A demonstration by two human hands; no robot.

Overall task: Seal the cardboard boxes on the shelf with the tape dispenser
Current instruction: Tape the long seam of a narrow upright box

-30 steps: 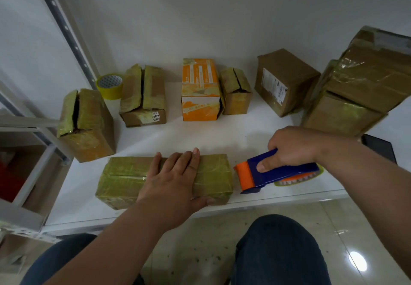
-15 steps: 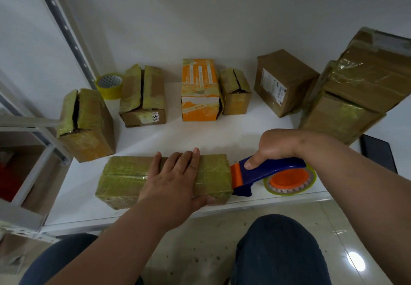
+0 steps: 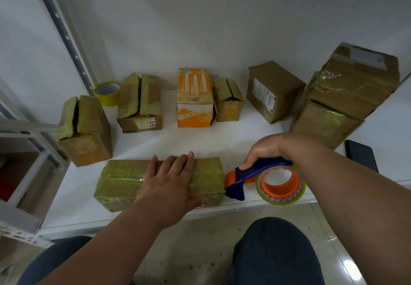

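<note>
Long box pinned flat, dispenser set at its right end.

Eight cardboard boxes counted on the shelf (image 3: 155, 142); one spare tape roll (image 3: 108, 93). The long box (image 3: 124, 181), long axis left–right, is pressed under the left hand (image 3: 171, 182), fingers (image 3: 178, 164) straight and together. The tape dispenser (image 3: 264, 179) is gripped by the right hand (image 3: 264, 148), fingers curled round the handle, nose pointed left, touching the box end.

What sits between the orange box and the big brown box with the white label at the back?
In the head view, a small cardboard box with a split, taped top stands between the orange box and the labelled brown box, beside the orange one.
</note>
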